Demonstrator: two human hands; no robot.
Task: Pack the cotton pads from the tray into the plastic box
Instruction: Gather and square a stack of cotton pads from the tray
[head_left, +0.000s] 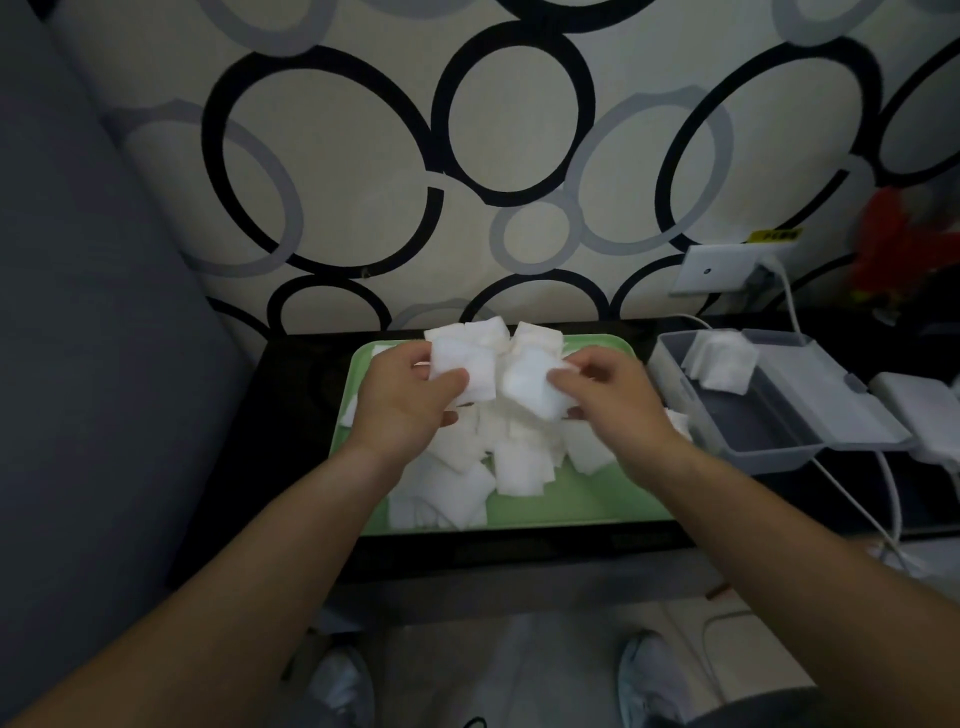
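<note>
Left grip (406, 402) and right grip (618, 401) each pinch cotton pads (462, 370); these look light, soft and loose, so squeeze the flat faces.

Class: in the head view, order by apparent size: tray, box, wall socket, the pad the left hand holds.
1. Tray.
2. Box.
3. Socket and pad look alike; the socket is farther back, so unranked.

White square cotton pads (519, 457) lie heaped loosely on a rectangular green tray (582, 499). The left hand (400, 400) and right hand (618, 400) each grip a bunch above the heap. The grey plastic box (769, 415), lid open, stands just right of the tray and holds a few pads.
</note>
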